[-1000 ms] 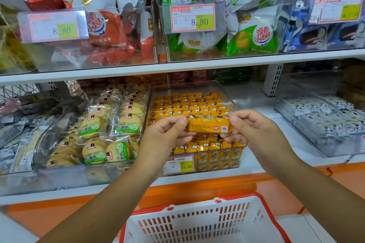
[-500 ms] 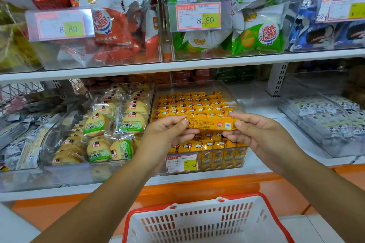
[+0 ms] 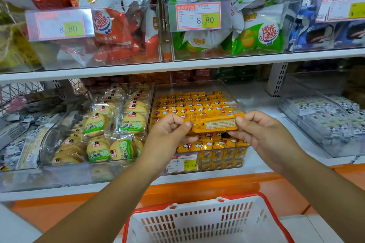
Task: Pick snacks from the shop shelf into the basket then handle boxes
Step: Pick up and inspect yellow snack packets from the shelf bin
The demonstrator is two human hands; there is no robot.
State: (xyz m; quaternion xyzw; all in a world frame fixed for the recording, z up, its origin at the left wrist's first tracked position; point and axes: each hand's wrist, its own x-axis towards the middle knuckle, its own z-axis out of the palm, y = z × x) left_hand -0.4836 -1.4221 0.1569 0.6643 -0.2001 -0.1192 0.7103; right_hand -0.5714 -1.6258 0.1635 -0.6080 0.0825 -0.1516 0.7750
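We find the left hand and right hand each pinching one end of a yellow snack packet, held level above the basket, towards its far side. The step is picking. Next, in our judgement, the packet must be lowered into the basket and released.

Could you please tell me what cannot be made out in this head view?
Head view:
- Basket: floor cut off by the bottom edge; contents unknown.
- Packet: print too small to read; its ends are covered by the left hand and right hand.
- Top-right price tag: blurred and cut by the right edge.
- Back-row boxes under the upper shelf: dark and blurred.
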